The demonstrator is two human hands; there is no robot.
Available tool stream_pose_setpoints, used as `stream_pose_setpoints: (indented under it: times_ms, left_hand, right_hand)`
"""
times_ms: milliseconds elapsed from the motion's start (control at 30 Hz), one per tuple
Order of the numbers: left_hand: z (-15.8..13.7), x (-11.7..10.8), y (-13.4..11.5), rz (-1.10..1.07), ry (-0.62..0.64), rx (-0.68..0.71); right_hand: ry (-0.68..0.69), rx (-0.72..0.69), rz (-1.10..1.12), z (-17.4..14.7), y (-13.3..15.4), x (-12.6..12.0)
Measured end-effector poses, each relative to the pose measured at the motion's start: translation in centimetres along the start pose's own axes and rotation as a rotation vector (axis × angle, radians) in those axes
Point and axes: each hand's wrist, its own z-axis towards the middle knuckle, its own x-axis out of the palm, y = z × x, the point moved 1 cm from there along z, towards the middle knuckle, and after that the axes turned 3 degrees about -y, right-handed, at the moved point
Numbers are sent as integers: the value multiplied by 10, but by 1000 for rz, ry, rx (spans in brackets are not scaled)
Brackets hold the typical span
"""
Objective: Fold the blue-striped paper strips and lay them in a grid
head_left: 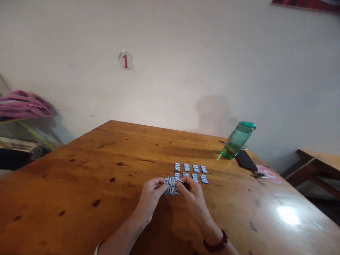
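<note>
Between my two hands, low over the wooden table (111, 212), is a small bunch of blue-and-white cards (171, 186). My left hand (152, 194) pinches the bunch at its left end, thumb on top. On the right side, my right hand (193, 194) grips it with thumb and fingers; a dark beaded bracelet is on that wrist. Just beyond the hands, several more cards (196, 168) of the same pattern lie in two rows. My fingers partly cover the nearer row.
A green water bottle (237, 141) stands at the back right, beside a dark flat case (246, 160) and a pink round disc (271, 174). A white wall borders the far edge. Pink cloth (25, 104) lies off to the left, and a wooden bench (318, 166) is at right.
</note>
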Motion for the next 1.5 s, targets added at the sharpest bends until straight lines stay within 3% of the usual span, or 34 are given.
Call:
stream_pose_setpoints:
  times_ms: [433,700,967,1233,1500]
  left_hand:
    - [2,-2,3,33,31,110]
    - [3,-3,2,68,-11,87]
    - [1,1,1,112,126,72]
    - [4,0,3,121,26,79]
    - [1,0,2,113,75,76]
  right_hand:
    - [41,-61,-1,-4,5,-1]
    - [10,-31,11,-5,7,-1]
    - [40,-51,-63,-4,4,0]
    - [91,-92,-93,-4,-3,-1]
    - [64,-58,-50,-4,2,0]
